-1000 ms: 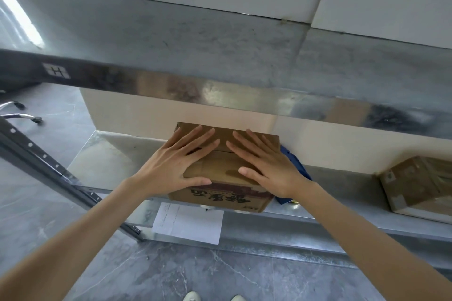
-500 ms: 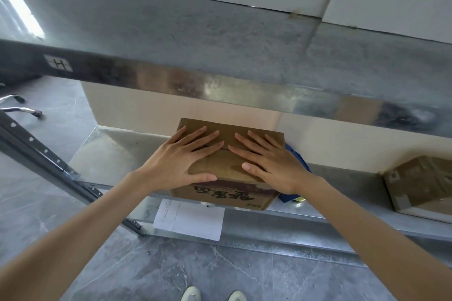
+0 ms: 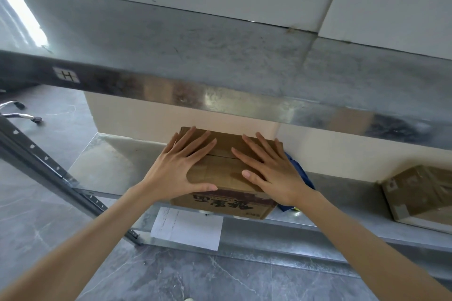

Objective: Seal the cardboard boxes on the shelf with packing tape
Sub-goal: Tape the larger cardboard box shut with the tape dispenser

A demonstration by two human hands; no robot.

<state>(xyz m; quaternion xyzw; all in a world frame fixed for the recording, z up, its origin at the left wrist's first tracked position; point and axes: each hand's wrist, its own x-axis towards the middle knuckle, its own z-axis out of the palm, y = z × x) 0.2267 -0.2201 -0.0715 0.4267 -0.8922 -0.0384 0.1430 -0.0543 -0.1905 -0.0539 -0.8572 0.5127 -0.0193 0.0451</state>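
Note:
A brown cardboard box (image 3: 223, 176) with dark red print on its front stands at the front edge of the lower metal shelf (image 3: 110, 166). Its top flaps lie closed with a seam across the middle. My left hand (image 3: 178, 168) presses flat on the left half of the top, fingers spread. On the right half my right hand (image 3: 269, 171) lies flat in the same way. A blue object (image 3: 299, 173) shows behind the box's right side, mostly hidden by my right hand. No tape is visible on the seam.
A second cardboard box (image 3: 420, 193) sits on the same shelf at the far right. The upper metal shelf (image 3: 220, 56) overhangs closely above. A white paper sheet (image 3: 187, 227) hangs on the shelf's front edge. A slanted perforated upright (image 3: 49, 168) stands at the left; chair legs (image 3: 22, 115) lie beyond.
Both hands stay flat on the box top, and they have spread slightly apart, leaving more of the middle seam exposed. The view has tilted a little.

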